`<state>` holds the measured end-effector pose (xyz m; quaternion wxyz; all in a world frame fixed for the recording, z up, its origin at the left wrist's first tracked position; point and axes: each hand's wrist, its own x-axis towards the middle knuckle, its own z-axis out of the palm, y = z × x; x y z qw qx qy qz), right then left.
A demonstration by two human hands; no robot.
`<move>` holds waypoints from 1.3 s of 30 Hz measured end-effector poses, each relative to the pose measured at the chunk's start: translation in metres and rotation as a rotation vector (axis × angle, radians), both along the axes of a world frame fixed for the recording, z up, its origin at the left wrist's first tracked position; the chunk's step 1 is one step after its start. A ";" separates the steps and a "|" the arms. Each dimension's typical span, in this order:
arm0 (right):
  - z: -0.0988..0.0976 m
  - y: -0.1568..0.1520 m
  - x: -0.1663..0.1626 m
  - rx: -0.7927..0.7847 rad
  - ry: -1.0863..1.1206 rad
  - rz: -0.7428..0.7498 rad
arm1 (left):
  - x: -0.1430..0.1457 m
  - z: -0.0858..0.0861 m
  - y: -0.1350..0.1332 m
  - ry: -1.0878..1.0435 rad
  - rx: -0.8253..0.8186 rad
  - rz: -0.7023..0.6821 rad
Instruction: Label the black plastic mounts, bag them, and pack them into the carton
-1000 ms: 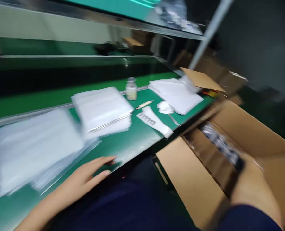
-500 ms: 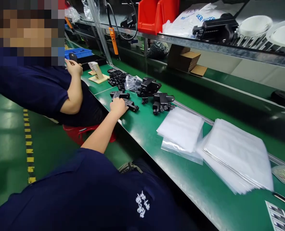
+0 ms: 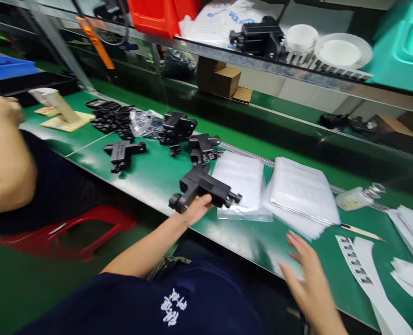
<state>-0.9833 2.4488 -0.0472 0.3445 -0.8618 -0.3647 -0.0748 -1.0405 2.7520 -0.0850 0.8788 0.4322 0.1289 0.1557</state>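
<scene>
One black part (image 3: 206, 183), earlier on desk (image 3: 150, 172), now raised, grasped by left hand (image 3: 196, 210); right hand (image 3: 307, 274) back in view, released, spread near bags (image 3: 302, 190).

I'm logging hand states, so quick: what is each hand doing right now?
Left hand: closed around a black device.
Right hand: open, fingers apart, holding nothing.

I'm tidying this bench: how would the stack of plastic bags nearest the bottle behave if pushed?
The stack of plastic bags would probably slide apart: its lower layers jut out unevenly near the right hand. Its smooth, shiny surface suggests slipperiness. Thin layers suggest floppiness when lifted singly.
</scene>
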 end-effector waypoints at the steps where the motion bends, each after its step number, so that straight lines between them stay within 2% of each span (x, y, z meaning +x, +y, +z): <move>1: 0.001 0.005 -0.009 0.007 0.005 -0.001 | 0.005 -0.001 -0.023 0.000 0.014 -0.078; 3: 0.002 0.020 -0.018 0.028 0.008 0.015 | 0.011 0.002 -0.057 0.007 0.107 -0.204; 5: 0.003 0.030 -0.015 0.022 0.000 0.021 | 0.012 0.009 -0.072 0.005 0.237 -0.361; 7: 0.003 0.028 -0.008 -0.011 -0.011 0.004 | 0.014 0.018 -0.067 0.000 0.277 -0.515; 9: 0.004 0.016 -0.004 -0.057 -0.059 -0.016 | 0.018 0.026 -0.053 -0.003 0.192 -0.638; 11: 0.007 0.003 -0.005 -0.120 -0.156 -0.017 | 0.023 0.032 -0.041 -0.003 0.142 -0.711; 12: 0.009 -0.002 -0.006 -0.149 -0.197 -0.005 | 0.025 0.033 -0.038 0.003 0.197 -0.724; 15: 0.015 -0.008 -0.011 -0.125 -0.178 0.061 | 0.029 0.031 -0.043 0.042 0.532 -0.603; 17: 0.016 -0.008 -0.011 0.037 -0.023 0.005 | 0.028 0.028 -0.049 0.050 0.659 -0.478; 21: 0.005 -0.006 -0.006 0.392 0.618 -0.233 | 0.020 0.026 -0.051 0.001 0.793 -0.392; 23: -0.002 -0.004 -0.003 0.470 0.868 -0.231 | 0.016 0.028 -0.048 -0.001 0.893 -0.388; 24: -0.004 -0.004 -0.002 0.488 0.900 -0.222 | 0.016 0.028 -0.048 0.009 0.924 -0.385; 26: -0.006 -0.004 -0.002 0.465 0.778 -0.219 | 0.016 0.028 -0.050 0.041 0.901 -0.381; 30: 0.000 -0.012 -0.003 0.244 0.226 -0.106 | 0.023 0.024 -0.057 0.106 0.544 -0.431; 32: -0.001 -0.019 -0.002 0.170 0.048 -0.045 | 0.025 0.024 -0.057 0.077 0.451 -0.486; 34: -0.006 -0.026 -0.001 0.155 -0.011 -0.045 | 0.023 0.026 -0.053 0.014 0.535 -0.534; 39: -0.029 -0.035 -0.002 0.222 -0.062 -0.143 | 0.014 0.031 -0.043 -0.344 1.082 -0.550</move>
